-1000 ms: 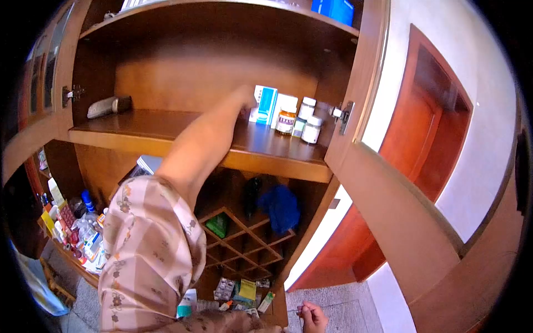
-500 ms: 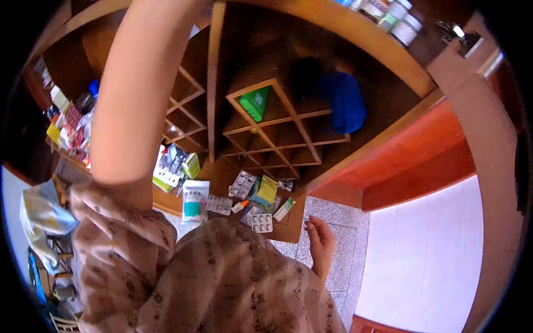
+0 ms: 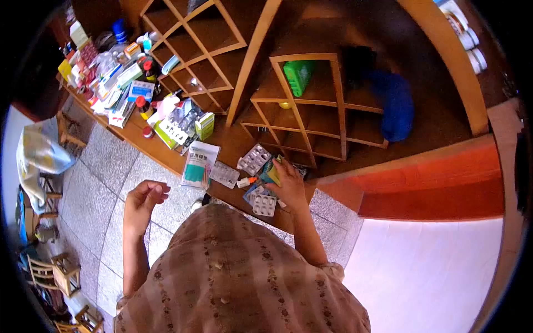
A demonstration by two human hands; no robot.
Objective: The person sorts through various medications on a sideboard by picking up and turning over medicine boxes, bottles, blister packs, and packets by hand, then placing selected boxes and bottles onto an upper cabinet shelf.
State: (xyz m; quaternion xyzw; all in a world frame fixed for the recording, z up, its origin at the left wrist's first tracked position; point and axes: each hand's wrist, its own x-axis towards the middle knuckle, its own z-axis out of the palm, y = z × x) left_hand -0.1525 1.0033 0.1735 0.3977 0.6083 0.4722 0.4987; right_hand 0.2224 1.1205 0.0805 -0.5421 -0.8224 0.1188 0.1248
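Observation:
My right hand (image 3: 290,186) is over the right end of the wooden counter, fingers spread on or just above a yellow packet (image 3: 273,175) that it partly covers. Around it lie a grey blister pack (image 3: 254,159), a white blister pack (image 3: 264,205) and a small white bottle with an orange tip (image 3: 246,182). My left hand (image 3: 145,202) hangs in front of the counter's edge, its fingers loosely curled in and nothing visible in them. Nearest to that hand on the counter is a white and green pouch (image 3: 200,164), beside a clear blister sheet (image 3: 224,175).
Medicine boxes (image 3: 130,75) and bottles crowd the counter's left part. Behind stand wooden lattice racks (image 3: 311,111), one holding a green box (image 3: 298,76). A blue bag (image 3: 397,105) hangs at the right. Wooden chairs (image 3: 66,272) stand at lower left.
My left arm, earlier raised across the shelves, has come down in front of the counter. My right hand has moved from beside the counter's end onto the yellow packet. The view has shifted.

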